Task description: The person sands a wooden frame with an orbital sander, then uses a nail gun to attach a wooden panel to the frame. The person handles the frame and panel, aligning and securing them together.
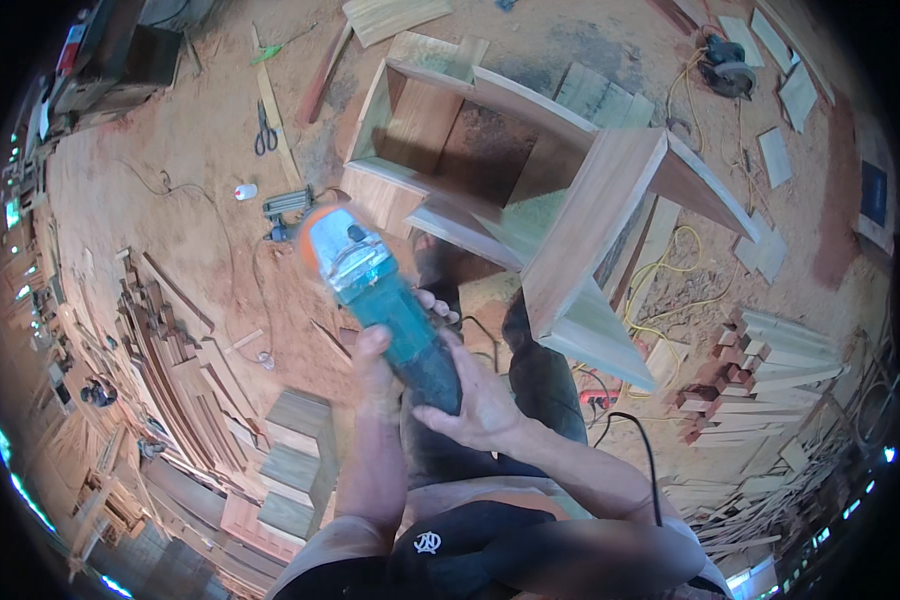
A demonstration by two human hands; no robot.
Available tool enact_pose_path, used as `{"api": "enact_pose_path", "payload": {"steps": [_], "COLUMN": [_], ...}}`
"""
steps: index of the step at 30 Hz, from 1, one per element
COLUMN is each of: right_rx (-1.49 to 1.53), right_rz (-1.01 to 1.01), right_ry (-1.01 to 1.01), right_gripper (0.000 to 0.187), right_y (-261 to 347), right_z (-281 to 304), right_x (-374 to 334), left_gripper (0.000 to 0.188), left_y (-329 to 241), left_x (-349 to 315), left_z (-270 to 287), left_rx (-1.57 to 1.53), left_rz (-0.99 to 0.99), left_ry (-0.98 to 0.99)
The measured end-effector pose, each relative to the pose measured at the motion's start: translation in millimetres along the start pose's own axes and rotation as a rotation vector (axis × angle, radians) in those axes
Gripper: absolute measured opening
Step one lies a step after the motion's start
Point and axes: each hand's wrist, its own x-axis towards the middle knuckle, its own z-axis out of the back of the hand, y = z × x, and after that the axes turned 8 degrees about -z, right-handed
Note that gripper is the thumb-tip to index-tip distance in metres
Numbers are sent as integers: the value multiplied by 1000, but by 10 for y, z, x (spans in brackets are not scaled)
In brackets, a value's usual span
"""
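Note:
Both my hands are wrapped around a teal angle grinder (395,315) with a silver metal head, raised in front of me. My left hand (372,352) grips the left side of its body, thumb lying along it. At the dark rear end, my right hand (478,400) closes round the handle, its fingers partly hidden beneath the tool. An orange disc (314,228) at the grinder's head looks blurred. Just beyond stands an open wooden frame (580,245) made of joined boards, apart from the grinder as far as I can tell.
Stacked wood strips (160,345) lie at the left, cut wood pieces (760,385) at the right. A yellow cord (660,265) loops over the dusty floor by the frame. Scissors (265,130) and a small white bottle (246,191) lie far left; a circular saw (727,70) is far right.

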Motion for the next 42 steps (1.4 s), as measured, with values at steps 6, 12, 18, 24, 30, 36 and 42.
{"api": "enact_pose_path", "payload": {"steps": [6, 12, 18, 24, 30, 36, 42], "right_rx": [-185, -425, -414, -402, -403, -356, -392], "right_rz": [16, 266, -43, -44, -68, -107, -67], "right_ry": [-432, -749, -893, -865, -850, -839, -844], "right_gripper": [96, 93, 90, 85, 84, 87, 88], "right_y": [99, 195, -160, -229, -200, -172, -193], "right_z": [-148, 437, 732, 637, 675, 667, 670], "right_x": [149, -137, 56, 148, 152, 136, 130], "left_gripper": [56, 87, 100, 100, 101, 105, 107], "left_y": [149, 41, 150, 367, 642, 903, 1006], "left_x": [483, 1195, 1998, 2287, 2112, 2059, 2115], "left_z": [-299, -389, -634, -743, -862, -1187, -1306], "left_rx": [912, 1302, 1569, 1724, 1782, 1888, 1822], "left_rz": [-120, -320, -316, -226, -154, -40, -74], "left_ry": [-215, 140, 227, 188, 377, 588, 646]}}
